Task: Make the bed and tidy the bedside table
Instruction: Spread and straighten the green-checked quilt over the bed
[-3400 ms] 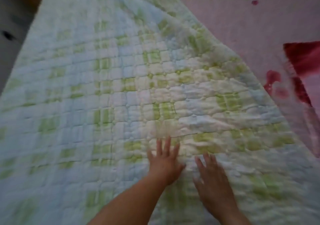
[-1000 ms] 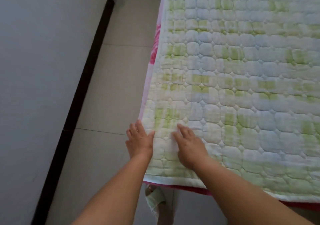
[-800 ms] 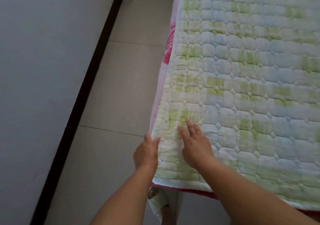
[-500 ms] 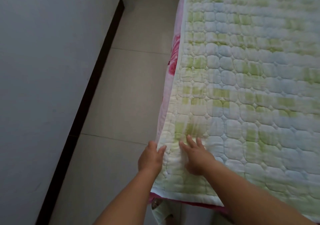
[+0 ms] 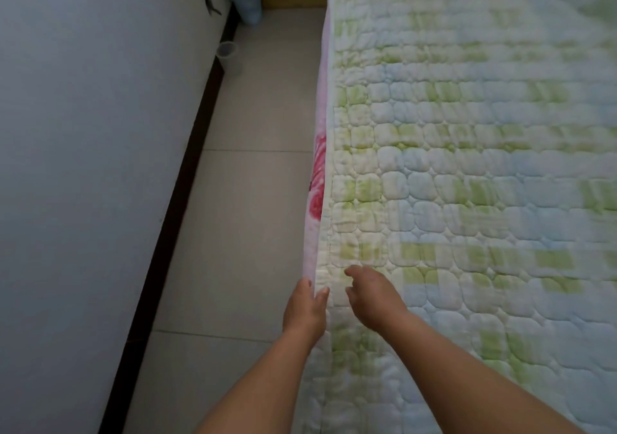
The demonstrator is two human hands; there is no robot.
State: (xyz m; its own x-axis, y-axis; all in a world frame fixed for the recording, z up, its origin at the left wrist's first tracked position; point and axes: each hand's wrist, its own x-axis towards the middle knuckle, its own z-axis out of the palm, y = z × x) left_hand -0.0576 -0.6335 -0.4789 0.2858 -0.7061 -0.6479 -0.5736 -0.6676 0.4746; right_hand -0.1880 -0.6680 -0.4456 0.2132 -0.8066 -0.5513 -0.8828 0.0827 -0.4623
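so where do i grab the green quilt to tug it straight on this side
Pinch the quilt by its long left edge, where it meets the pink sheet at the bed's side. Come in from the floor side, thumb on top. That hem is the only thin, free part; the rest lies flat on the bed. The left hand is on that edge now.

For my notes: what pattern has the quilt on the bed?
The quilt has green, blue and white checks; head view.
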